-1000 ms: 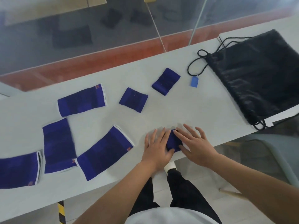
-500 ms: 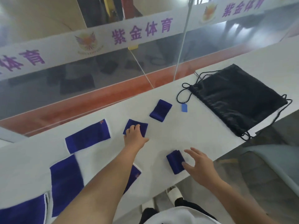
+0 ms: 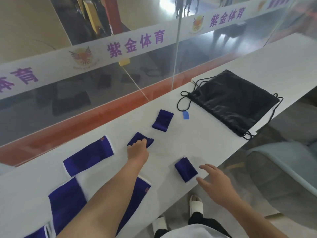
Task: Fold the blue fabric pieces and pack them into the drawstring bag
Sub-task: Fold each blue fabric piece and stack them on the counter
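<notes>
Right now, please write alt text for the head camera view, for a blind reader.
A person's left hand grips a folded blue cloth on a white table; the open right hand is beside a second folded cloth near its front edge. A third folded cloth and a black drawstring bag lie to the right, unfolded cloths to the left.

Blue fabric pieces (image 3: 162, 121), black drawstring bag (image 3: 233, 100)

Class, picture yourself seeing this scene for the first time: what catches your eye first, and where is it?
The deep blue cloths scattered across the white table stand out first, flat ones at left, folded ones towards the middle. The left hand grips one folded cloth, while the open right hand is beside the near cloth. At far right lies the black bag.
</notes>
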{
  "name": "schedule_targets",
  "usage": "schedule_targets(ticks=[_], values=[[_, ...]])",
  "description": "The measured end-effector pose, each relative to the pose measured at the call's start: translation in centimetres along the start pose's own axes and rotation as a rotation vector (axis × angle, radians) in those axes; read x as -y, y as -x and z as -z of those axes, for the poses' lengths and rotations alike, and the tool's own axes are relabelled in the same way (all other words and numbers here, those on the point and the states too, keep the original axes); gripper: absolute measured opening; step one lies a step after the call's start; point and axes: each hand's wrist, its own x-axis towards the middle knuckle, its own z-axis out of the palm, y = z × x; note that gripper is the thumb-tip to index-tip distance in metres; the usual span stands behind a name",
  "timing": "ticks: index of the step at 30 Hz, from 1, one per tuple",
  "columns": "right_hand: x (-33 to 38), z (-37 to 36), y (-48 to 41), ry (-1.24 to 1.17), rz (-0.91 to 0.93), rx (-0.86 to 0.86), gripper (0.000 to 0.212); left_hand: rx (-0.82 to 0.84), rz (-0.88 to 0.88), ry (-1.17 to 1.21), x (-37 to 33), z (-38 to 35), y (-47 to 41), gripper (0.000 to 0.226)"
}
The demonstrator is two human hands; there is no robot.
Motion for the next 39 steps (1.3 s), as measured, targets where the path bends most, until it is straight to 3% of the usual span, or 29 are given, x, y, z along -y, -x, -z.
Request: schedule_targets(ticks=[3, 6, 11, 16, 19, 21, 23, 26, 31, 36, 39], values=[[2.1, 0.6, -0.3, -0.216, 0.016, -0.021, 0.047, -0.034, 0.016, 0.281, -0.7, 3.0, 0.8, 0.024], [4.6, 1.7, -1.4, -0.47, 0.017, 0.031, 0.048, 0.034, 0.069, 0.678, -2.0, 7.9, 2.7, 0.018], [7.8, 4.7, -3.3, -0.971, 0.018, 0.279, 0.055, 0.162, 0.058, 1.427, -3.0, 14.1, 8.9, 0.021], [9.0, 6.0, -4.3, -1.084, 0.157, 0.473, 0.033, 0.138, 0.176, 1.731, -3.3, 13.2, 11.7, 0.025], [9.1, 6.2, -4.9, -1.081, 0.165, 0.475, 0.028, 0.065, 0.338, 1.799, -4.4, 11.6, 12.1, 0.027], [9.0, 6.3, -5.5, -1.066, 0.156, 0.453, 0.027, -0.068, 0.348, 1.57, -5.7, 10.8, 12.3, 0.029], [8.8, 6.9, -6.2, -1.039, 0.166, 0.434, 0.026, -0.157, 0.21, 1.196, -7.0, 10.7, 12.9, 0.034], [8.7, 8.4, -7.0, -0.962, 0.261, 0.452, 0.024, -0.092, 0.034, 1.048, -9.6, 10.9, 13.5, 0.045], [8.4, 10.0, -8.1, -0.858, 0.422, 0.484, 0.023, -0.198, 0.114, 1.319, -12.6, 9.8, 12.9, 0.043], [7.3, 9.6, -8.9, -0.684, 0.468, 0.328, 0.023, -0.24, 0.293, 1.44, -14.9, 8.6, 13.1, 0.037], [5.9, 10.1, -9.5, -0.723, 0.398, 0.482, 0.044, -0.269, 0.404, 1.56, -16.0, 8.2, 13.3, 0.037]])
